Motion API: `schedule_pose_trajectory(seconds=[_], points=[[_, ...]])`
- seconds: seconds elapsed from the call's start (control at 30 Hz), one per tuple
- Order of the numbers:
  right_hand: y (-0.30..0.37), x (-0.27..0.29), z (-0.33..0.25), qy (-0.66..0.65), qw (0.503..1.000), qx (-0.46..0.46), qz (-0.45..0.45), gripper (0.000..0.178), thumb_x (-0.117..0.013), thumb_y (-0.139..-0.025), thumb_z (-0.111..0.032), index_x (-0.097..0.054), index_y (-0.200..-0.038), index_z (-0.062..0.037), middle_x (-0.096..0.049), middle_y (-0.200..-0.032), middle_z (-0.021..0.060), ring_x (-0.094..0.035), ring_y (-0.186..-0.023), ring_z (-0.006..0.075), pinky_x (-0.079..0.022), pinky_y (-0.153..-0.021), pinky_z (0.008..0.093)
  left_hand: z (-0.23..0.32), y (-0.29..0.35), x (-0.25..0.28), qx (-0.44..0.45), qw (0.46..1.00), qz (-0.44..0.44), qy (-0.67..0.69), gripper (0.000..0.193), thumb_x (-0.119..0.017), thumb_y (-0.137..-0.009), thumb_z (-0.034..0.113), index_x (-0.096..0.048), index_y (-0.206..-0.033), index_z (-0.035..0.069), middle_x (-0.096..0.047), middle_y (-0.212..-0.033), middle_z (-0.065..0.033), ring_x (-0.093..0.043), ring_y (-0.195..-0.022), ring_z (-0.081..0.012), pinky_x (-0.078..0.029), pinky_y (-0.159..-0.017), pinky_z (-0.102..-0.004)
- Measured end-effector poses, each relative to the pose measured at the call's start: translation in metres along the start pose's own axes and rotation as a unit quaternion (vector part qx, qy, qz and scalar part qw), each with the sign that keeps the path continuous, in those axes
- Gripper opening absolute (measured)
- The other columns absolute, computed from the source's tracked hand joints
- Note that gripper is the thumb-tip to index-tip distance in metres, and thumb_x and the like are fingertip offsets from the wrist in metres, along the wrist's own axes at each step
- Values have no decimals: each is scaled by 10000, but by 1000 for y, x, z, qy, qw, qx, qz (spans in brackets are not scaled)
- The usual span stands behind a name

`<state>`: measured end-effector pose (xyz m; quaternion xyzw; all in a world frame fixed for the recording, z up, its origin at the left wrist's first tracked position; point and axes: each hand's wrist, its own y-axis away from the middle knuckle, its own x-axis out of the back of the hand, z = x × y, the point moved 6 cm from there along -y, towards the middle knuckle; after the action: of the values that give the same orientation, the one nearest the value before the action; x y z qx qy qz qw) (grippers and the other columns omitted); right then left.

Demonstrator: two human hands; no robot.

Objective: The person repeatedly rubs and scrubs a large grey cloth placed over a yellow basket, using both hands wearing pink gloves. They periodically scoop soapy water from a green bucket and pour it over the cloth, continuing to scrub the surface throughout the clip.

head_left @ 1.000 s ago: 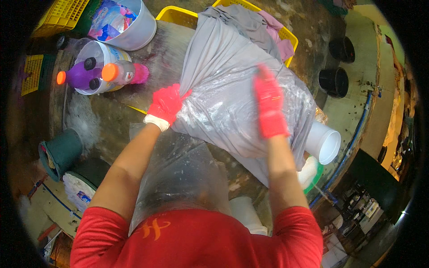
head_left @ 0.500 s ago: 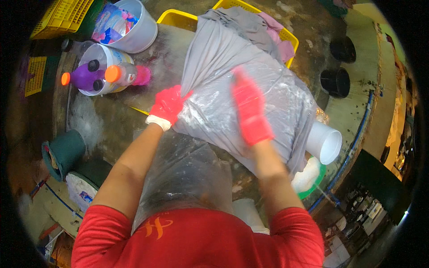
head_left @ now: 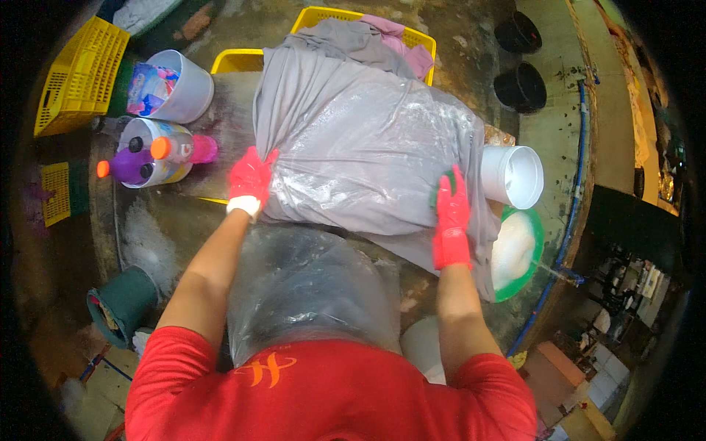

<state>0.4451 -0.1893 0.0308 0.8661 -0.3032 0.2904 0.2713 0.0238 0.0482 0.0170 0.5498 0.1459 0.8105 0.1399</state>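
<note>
At the far left, a yellow crate of open lattice stands tilted. Below it, near the lower left, is a dark green bucket. To the right of the crate, a purple bottle with an orange cap and a second bottle, with an orange cap and pink contents, are located at a white bucket. Behind it, a larger white bucket contains a blue and pink packet.

The left hand, in a red glove with a white cuff, is closed on a gathered fold at the left edge of the grey cloth. The cloth lies spread at centre, between both hands, with wet, whitish patches on its surface. At its far side, a yellow basket holds a pink cloth.

The right hand, in a red glove, lies on the right part of the grey cloth, fingers extended and close together. A dark green item shows partly at the fingers; whether the hand grips it cannot be told.

Just beside the cloth's right edge, a white tub lies on its side. Nearer the person, a green basin contains white material. A blue pipe runs farther right.
</note>
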Motion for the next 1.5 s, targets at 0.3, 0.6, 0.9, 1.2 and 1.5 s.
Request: schedule_pose_trajectory(seconds=[0.3,0.6,0.9,1.2,1.5], points=[[73,-115,-181,-24,964,192,-184,654,-739,-993,-418,-570,-1545,-111,-663,-1417,290,-602,-1336,495,-476,-1128,528,81,73,59,-65,795,-269,539,506,-800,-936,194,-712,-1380,-32,-761,-1291,-116,-706,-1212,-229,-489,-1147,-390],[73,281,178,-67,973,-55,214,461,-706,-1065,-371,-679,-1355,-14,-760,-1147,118,-703,-1044,233,-552,-957,390,-144,100,93,177,885,-54,428,667,-853,-929,322,-601,-1478,39,-711,-1350,-115,-677,-1201,-232,-552,-1027,-426],[78,263,196,-81,967,-77,230,630,-756,-1020,-448,-647,-1422,24,-718,-1327,194,-663,-1192,286,-512,-1065,416,-164,114,46,108,972,20,206,486,-730,-1006,261,-629,-1414,17,-723,-1339,-143,-674,-1244,-292,-510,-1093,-404],[28,78,-64,-97,968,217,84,553,-835,-951,-277,-658,-1397,-4,-718,-1332,204,-685,-1206,360,-515,-1077,467,63,118,30,-182,953,34,241,605,-699,-1051,310,-521,-1583,84,-505,-1601,-278,-488,-1488,-409,-397,-1228,-473],[-64,153,2,364,931,18,-27,674,-638,-985,-607,-751,-1298,-20,-729,-1309,257,-655,-1271,428,-496,-1094,520,197,180,-61,-505,861,-57,-9,727,-628,-1047,400,-394,-1669,104,-328,-1684,-350,-285,-1583,-529,-203,-1302,-629]])
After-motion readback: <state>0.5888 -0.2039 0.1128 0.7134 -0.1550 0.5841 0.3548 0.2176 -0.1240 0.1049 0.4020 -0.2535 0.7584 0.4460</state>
